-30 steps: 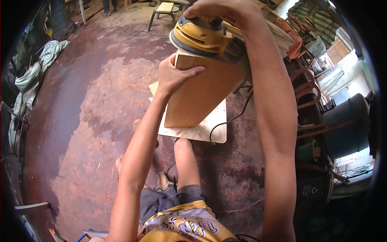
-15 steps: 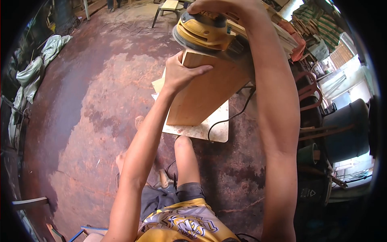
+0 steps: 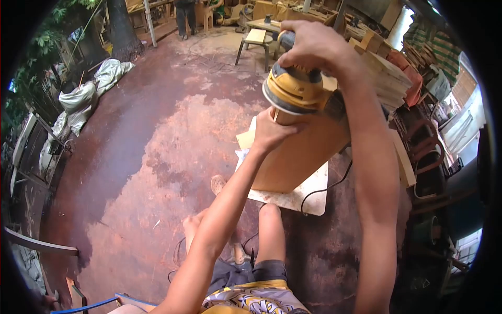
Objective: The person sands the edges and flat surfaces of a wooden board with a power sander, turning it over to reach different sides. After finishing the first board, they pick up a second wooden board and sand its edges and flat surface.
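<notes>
A yellow and black power sander rests on the top edge of an upright wooden panel. My right hand is wrapped round the top of the sander. Just below and left of the sander, my left hand grips the near side edge of the panel, its thumb across the broad face. The panel stands tilted over a pale board. A black cord curves beside the panel and over that board.
White sacks lie along the left. A stool with a light board on it stands ahead, and a person's legs show farther back. Stacked wood, a red chair and a dark barrel are at the right.
The view has tilted up and turned left, so hands, sander and panel appear lower and farther right. My hands keep their holds. More of the background shows.
</notes>
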Tool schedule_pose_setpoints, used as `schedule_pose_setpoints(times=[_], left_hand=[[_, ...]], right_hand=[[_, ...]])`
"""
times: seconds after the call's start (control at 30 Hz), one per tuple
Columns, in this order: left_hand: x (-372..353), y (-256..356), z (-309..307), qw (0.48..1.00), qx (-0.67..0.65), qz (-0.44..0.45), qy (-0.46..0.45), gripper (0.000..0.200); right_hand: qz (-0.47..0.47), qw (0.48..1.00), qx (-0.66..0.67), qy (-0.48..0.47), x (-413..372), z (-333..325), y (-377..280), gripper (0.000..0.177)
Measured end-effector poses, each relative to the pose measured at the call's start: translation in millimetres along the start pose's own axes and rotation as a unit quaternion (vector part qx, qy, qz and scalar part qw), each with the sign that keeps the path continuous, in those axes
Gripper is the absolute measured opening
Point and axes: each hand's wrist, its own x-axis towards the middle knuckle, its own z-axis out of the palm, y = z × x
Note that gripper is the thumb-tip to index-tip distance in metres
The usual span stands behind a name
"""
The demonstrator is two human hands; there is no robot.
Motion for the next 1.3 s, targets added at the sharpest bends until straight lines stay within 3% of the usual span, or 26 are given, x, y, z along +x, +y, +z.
schedule_pose_setpoints(times=[0.37, 0.47, 0.83, 0.97, 1.0, 1.23, 1.3], left_hand=[[-2, 5, -2, 0.998, -0.042, -0.031, -0.03, 0.039], [-3, 6, 0, 0.999, -0.023, -0.036, -0.028, 0.039], [0, -22, 0, 0.998, -0.053, -0.009, -0.031, 0.039], [-7, -3, 2, 0.997, -0.065, -0.021, -0.029, 0.037], [-7, -3, 2, 0.998, -0.065, -0.017, -0.022, 0.037], [-3, -13, 0, 1.0, -0.014, -0.024, -0.004, 0.036], [-4, -8, -1, 1.0, 0.004, -0.014, 0.004, 0.036]], right_hand=[[0.053, 0.998, -0.012, -0.039, -18, -7, 19, 0.076], [0.04, 0.999, -0.028, 0.0, -18, 1, 27, 0.077], [0.016, 1.0, -0.006, -0.001, -33, -6, 39, 0.074], [0.053, 0.999, -0.004, -0.013, -40, -5, 64, 0.07], [0.079, 0.995, -0.045, -0.032, -40, -6, 69, 0.079], [0.118, 0.99, -0.073, -0.031, -60, -9, 93, 0.084], [0.095, 0.994, -0.033, 0.047, -58, 1, 106, 0.067]])
